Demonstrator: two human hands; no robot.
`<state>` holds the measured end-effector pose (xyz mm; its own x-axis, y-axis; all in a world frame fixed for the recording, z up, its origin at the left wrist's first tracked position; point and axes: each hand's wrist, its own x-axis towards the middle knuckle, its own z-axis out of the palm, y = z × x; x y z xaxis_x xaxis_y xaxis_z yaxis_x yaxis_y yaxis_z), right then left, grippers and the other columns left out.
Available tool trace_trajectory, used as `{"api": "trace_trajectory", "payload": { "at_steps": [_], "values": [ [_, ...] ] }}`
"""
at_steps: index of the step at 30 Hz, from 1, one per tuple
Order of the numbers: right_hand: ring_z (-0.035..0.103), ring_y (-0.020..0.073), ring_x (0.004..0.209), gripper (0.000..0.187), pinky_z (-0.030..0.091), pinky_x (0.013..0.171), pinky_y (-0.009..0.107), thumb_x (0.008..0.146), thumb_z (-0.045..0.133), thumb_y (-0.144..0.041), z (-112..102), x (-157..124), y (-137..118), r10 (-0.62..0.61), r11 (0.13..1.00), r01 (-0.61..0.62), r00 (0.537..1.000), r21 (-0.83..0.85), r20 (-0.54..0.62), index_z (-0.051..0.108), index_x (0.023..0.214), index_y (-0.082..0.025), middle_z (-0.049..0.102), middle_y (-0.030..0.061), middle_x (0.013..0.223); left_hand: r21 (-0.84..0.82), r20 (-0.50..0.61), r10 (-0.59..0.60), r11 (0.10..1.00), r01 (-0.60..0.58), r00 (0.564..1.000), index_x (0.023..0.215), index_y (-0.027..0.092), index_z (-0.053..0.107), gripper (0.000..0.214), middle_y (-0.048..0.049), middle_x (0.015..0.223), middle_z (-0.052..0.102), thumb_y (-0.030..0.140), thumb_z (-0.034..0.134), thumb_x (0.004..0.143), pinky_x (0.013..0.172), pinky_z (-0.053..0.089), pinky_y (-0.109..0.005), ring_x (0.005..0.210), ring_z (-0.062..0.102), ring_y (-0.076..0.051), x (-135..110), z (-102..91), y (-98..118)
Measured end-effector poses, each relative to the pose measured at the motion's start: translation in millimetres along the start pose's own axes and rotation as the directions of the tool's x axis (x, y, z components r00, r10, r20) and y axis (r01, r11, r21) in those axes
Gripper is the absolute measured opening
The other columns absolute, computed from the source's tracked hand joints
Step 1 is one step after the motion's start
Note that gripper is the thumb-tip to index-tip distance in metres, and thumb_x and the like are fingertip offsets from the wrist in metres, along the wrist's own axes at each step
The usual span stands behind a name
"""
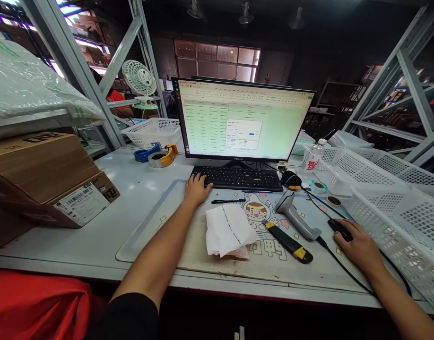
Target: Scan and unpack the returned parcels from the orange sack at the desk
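Observation:
My left hand rests with its fingers on the left end of a black keyboard. My right hand lies over a black computer mouse, gripping it on a printed desk mat. Between my hands lie a folded white plastic mailer, a black pen, a yellow-and-black utility knife and a grey handheld barcode scanner. A monitor showing a green spreadsheet stands behind the keyboard.
A cardboard box with a barcode label sits at the left, below a plastic-wrapped bundle. White perforated baskets line the right. Packing tape, a water bottle and grey shelving stand nearby.

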<state>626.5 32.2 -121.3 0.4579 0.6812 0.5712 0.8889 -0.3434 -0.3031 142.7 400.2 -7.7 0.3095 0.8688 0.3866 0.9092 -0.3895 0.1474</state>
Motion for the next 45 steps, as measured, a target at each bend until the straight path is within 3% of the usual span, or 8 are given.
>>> {"api": "trace_trajectory", "payload": {
  "at_steps": [24, 35, 41, 45],
  "values": [
    [0.068, 0.0349, 0.125, 0.049, 0.06, 0.096, 0.051, 0.093, 0.052, -0.05, -6, -1, -5, 0.003, 1.0, -0.003, 1.0, -0.012, 0.03, 0.072, 0.133, -0.029, 0.067, 0.007, 0.145, 0.014, 0.004, -0.005, 1.0, 0.005, 1.0, 0.157, 0.017, 0.053, 0.064, -0.015, 0.17, 0.042, 0.054, 0.043, 0.106, 0.131, 0.028, -0.054, 0.159, 0.034, -0.039, -2, -3.1, 3],
    [0.065, 0.0339, 0.131, 0.049, 0.053, 0.111, 0.05, 0.094, 0.052, -0.056, -7, -4, 4, -0.056, 0.996, 0.053, 0.997, 0.068, 0.056, 0.072, 0.131, -0.03, 0.067, 0.0065, 0.144, 0.053, 0.072, 0.017, 0.998, -0.021, 0.997, 0.161, 0.013, 0.047, 0.073, -0.0172, 0.173, 0.036, 0.058, 0.047, 0.104, 0.132, 0.025, -0.054, 0.159, 0.031, -0.043, -10, -8.9, 14],
    [0.067, 0.0357, 0.13, 0.053, 0.056, 0.102, 0.052, 0.089, 0.051, -0.061, -11, -4, 1, 0.009, 0.999, -0.012, 0.997, 0.048, 0.079, 0.072, 0.13, -0.034, 0.067, 0.0047, 0.146, 0.043, 0.076, 0.043, 0.998, -0.046, 0.996, 0.163, 0.014, 0.045, 0.074, -0.0152, 0.174, 0.035, 0.059, 0.046, 0.104, 0.132, 0.024, -0.055, 0.161, 0.029, -0.043, -9, -6.7, 12],
    [0.065, 0.0359, 0.134, 0.051, 0.055, 0.105, 0.053, 0.088, 0.052, -0.059, -12, -4, 1, 0.017, 0.997, -0.023, 0.996, 0.069, 0.091, 0.072, 0.129, -0.036, 0.067, 0.0028, 0.146, 0.025, 0.078, 0.05, 0.998, -0.052, 0.996, 0.163, 0.016, 0.045, 0.074, -0.0142, 0.175, 0.035, 0.059, 0.047, 0.103, 0.132, 0.024, -0.055, 0.161, 0.028, -0.043, -8, -4.3, 9]
  ]
}}
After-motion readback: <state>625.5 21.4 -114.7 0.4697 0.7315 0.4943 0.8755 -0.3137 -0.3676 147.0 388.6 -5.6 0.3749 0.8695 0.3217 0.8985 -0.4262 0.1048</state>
